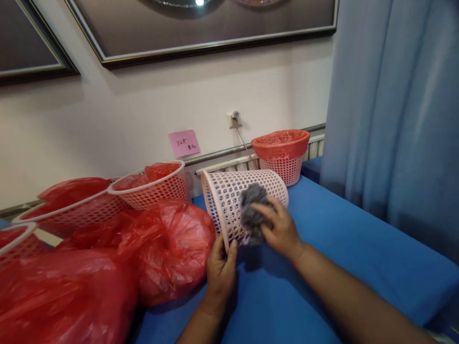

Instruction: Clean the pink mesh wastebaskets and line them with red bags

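A pale pink perforated plastic wastebasket is tipped on its side over the blue surface, its mouth facing left. Its lower rim is pinched between the thumb and fingers of my left hand. My right hand grips a crumpled grey cloth and presses it against the basket's side wall. The cloth hides part of the holes there. Just left of the basket lies a filled red plastic bag, close to my left hand.
Several baskets with red liners stand at the left, including a white-rimmed basket. Another lined basket stands back right. Behind are a metal rail, a wall socket and a pink note. A blue curtain hangs right of the blue bed.
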Demonstrator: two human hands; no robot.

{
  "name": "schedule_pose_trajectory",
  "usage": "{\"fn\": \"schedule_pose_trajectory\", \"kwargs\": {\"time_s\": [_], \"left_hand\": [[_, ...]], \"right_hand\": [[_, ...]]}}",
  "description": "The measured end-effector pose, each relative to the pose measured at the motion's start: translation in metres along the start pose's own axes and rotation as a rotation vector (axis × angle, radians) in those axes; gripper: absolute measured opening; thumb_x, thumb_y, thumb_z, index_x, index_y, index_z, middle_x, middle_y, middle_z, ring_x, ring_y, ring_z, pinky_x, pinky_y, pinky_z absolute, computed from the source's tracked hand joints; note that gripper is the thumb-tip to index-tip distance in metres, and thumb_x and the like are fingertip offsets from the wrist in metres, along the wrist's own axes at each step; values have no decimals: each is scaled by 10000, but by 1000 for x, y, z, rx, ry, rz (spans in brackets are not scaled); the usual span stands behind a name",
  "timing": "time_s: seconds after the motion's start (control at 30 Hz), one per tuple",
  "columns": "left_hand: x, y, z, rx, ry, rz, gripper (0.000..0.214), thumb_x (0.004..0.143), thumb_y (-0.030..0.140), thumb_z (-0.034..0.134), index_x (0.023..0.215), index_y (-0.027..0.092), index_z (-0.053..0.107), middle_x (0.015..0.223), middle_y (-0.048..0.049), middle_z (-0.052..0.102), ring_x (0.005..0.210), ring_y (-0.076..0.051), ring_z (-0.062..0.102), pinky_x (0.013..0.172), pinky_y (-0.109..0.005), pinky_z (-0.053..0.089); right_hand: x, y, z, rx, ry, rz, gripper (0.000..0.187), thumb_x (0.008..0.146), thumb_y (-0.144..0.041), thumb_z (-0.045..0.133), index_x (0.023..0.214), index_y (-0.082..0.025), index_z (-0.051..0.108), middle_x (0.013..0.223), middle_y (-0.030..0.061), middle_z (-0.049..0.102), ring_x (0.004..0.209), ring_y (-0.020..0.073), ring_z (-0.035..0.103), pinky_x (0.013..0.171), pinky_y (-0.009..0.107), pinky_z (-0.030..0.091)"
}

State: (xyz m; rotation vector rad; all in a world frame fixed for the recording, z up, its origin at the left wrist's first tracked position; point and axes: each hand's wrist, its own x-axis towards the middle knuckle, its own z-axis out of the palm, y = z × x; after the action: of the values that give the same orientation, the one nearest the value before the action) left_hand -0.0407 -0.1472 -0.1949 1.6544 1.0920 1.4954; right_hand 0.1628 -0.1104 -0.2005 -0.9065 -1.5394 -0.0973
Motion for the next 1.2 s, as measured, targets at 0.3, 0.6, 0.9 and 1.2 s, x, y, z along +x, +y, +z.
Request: {"fn": "schedule_pose_trajectory", "kwargs": {"time_s": [0.3,0.6,0.9,1.2], "left_hand": [[-10,-13,16,190,-188,-51,263,849,264,638,1077,176,733,949,-57,755,978,-272,688,933,-388,533],[2,-5,1,25,-77,-41,404,762,353,751,1127,185,705,1065,-84,769,1002,-287,713,898,-374,574],[3,-11,4,7,-96,-151,421,857,492,704,1076,141,776,1083,-123,790,1062,-307,720,984,-446,557],[0,-20,9,117,-197,-20,306,894,382,641,1067,170,778,1054,-93,794,1018,-306,716,962,-435,553]], "right_hand": [[15,59,-3,83,341,704,493,790,-309,605,1261,-172,650,1215,132,661,1158,294,624,1077,542,465],[-19,-51,8,185,-99,-304,575,805,-214,613,1377,-266,581,1358,114,484,1150,260,608,951,415,579],[15,57,-7,32,388,552,421,809,-272,601,1220,-215,670,1227,109,638,1180,282,601,1112,531,439],[-5,-13,6,113,10,70,528,851,-212,581,1373,-289,592,1423,98,520,1332,278,526,1118,487,462]]}}
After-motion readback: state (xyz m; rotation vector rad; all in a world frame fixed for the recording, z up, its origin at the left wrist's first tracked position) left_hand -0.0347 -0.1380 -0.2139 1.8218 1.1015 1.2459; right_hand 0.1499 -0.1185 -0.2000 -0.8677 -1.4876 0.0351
